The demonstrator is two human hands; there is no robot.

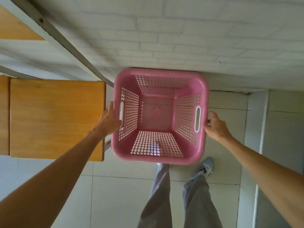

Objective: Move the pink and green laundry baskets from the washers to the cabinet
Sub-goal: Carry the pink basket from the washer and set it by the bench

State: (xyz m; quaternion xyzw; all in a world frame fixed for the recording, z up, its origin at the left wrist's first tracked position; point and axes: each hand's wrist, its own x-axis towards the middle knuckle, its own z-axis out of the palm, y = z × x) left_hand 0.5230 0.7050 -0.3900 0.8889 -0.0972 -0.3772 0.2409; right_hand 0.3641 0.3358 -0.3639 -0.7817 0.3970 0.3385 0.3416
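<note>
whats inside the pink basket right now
Nothing: the pink basket shows only its bare bottom and slotted walls. Floor tiles show through the near wall; the floor directly beneath is mostly hidden.

A wooden cabinet top [56,117] with an orange-brown grain fills the left side, and a grey metal frame bar [65,45] runs diagonally above it. Behind stands a white brick wall [189,35]. Below lies a floor of pale tiles [118,199] with dark joints. The person's grey trouser legs [195,206] reach down to a light blue and white sneaker [207,167].
</note>
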